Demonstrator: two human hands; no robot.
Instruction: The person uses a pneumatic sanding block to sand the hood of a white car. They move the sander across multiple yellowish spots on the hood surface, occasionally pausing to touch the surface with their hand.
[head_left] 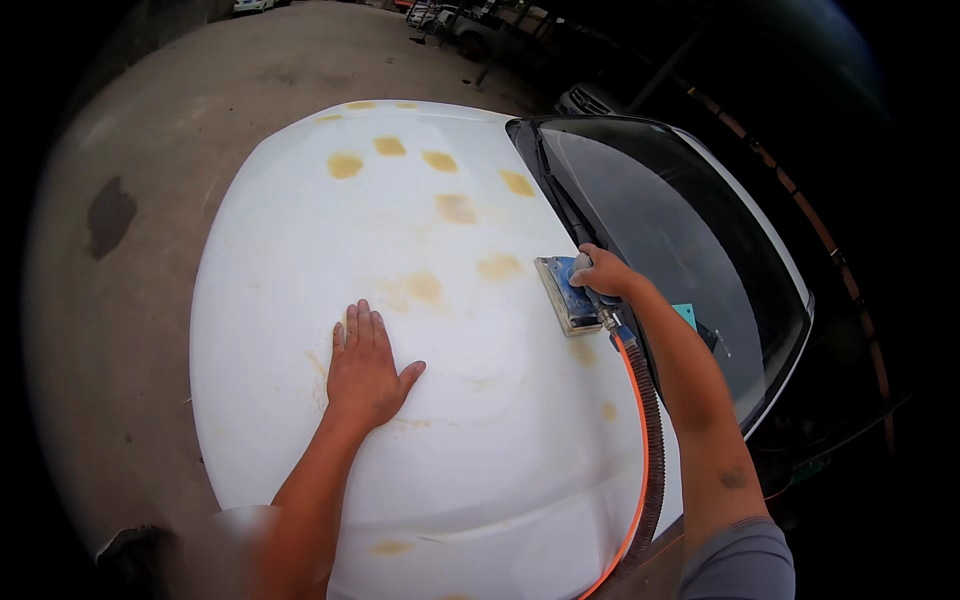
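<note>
A white car hood with several yellowish filler patches spreads out below me. On it, near the middle, my left hand lies flat with its fingers stretched and the thumb out to the side. My right hand is wrapped round the top of a blue air sander. The sander's rectangular pad sits on the hood by the edge nearest the windshield. An orange air hose and a dark ribbed hose run from the sander's rear down toward the lower edge.
Right of the hood are black wipers and the dark windshield, with a small green piece on the glass. Bare ground with a dark stain lies to the left. Parked vehicles stand at the back.
</note>
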